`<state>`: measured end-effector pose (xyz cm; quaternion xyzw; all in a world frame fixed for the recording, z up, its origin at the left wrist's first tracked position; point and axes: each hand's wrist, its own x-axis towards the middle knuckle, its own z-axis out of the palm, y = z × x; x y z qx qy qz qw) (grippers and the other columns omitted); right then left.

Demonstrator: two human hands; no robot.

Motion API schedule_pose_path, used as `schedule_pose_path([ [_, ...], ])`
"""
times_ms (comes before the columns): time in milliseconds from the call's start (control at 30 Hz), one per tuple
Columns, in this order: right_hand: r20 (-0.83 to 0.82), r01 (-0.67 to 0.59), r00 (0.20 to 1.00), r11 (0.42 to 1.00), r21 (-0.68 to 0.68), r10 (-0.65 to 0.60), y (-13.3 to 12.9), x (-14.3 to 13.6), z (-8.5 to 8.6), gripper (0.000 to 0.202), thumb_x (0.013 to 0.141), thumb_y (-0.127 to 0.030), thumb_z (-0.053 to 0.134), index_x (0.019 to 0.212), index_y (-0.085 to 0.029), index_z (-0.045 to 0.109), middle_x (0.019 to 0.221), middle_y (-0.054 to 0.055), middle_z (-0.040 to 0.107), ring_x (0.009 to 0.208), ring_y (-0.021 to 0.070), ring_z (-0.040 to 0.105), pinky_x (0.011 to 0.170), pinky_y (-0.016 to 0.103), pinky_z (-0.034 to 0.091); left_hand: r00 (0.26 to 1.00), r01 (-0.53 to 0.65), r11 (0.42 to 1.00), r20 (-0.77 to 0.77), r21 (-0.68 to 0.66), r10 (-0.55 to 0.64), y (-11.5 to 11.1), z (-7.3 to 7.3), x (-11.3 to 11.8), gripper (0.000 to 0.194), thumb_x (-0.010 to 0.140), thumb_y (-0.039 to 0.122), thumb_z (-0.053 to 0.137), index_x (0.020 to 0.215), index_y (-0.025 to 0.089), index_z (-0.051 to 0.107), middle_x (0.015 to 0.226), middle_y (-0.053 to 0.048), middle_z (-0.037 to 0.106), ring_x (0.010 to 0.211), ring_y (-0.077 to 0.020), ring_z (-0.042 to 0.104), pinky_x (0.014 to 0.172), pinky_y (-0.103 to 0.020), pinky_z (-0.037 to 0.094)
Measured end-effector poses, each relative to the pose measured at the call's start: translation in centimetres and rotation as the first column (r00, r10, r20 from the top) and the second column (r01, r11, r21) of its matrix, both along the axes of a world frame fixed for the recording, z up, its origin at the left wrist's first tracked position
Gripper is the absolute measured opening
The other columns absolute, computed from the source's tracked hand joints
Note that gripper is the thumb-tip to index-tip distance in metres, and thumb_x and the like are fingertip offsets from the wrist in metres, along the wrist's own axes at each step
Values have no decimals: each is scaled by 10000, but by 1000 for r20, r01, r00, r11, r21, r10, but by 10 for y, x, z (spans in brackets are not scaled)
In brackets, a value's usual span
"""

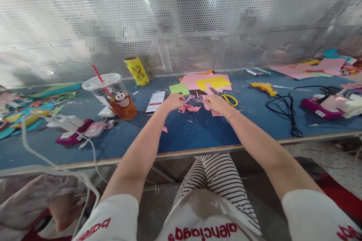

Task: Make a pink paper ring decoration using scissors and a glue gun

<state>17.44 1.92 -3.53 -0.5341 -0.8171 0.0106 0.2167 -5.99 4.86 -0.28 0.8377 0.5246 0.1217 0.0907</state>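
Observation:
Thin pink paper scraps (194, 108) lie in a loose heap between my two hands on the blue table. My left hand (175, 101) is at the heap's left side, fingers curled inward; what they pinch is too small to make out. On the right, my right hand (214, 103) has its fingers closed on pink paper scraps. Scissors (231, 100) with yellow handles rest just beyond that hand. Behind the heap are a yellow sheet (214, 82), pink sheets (190, 80) and a green piece (179, 89).
Left of me are a phone (156, 102), a plastic drink cup (121, 101) with a red straw, a yellow roll (137, 71) and a purple power strip (74, 132) with white cables. Rightward lie a yellow glue gun (264, 88), black cable (291, 115) and another purple power strip (321, 109).

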Motion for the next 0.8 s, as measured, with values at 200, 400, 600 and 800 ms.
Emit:
schedule_pose_path([
  [200,-65,12,998,971,239,4,2,-1,1,215,865,-288,477,944,-136,607,985,155,618,999,254,552,908,412,398,988,131,987,-76,-88,-138,-6,7,0,177,630,307,603,717,187,700,743,-47,692,736,-182,598,653,-250,389],
  [400,12,-332,943,936,116,333,-1,-22,-8,198,793,-318,605,908,-158,626,945,105,610,928,217,545,835,354,413,995,64,997,-73,-47,-68,-17,4,5,251,561,116,561,752,199,701,792,-43,702,817,-190,613,711,-246,410],
  [600,-110,-293,942,938,185,317,-1,-22,-5,91,786,-116,527,774,-174,597,832,62,593,851,188,542,788,310,419,999,-4,998,41,60,2,-19,4,14,322,631,121,521,897,180,692,960,-91,694,928,-219,605,790,-275,419],
  [800,-213,-290,899,884,367,383,-4,-17,1,188,840,-120,446,745,-179,597,864,73,546,874,181,515,826,323,425,991,-89,989,108,117,76,-10,4,12,306,774,254,452,950,136,672,1006,-140,677,935,-238,602,800,-306,422],
])
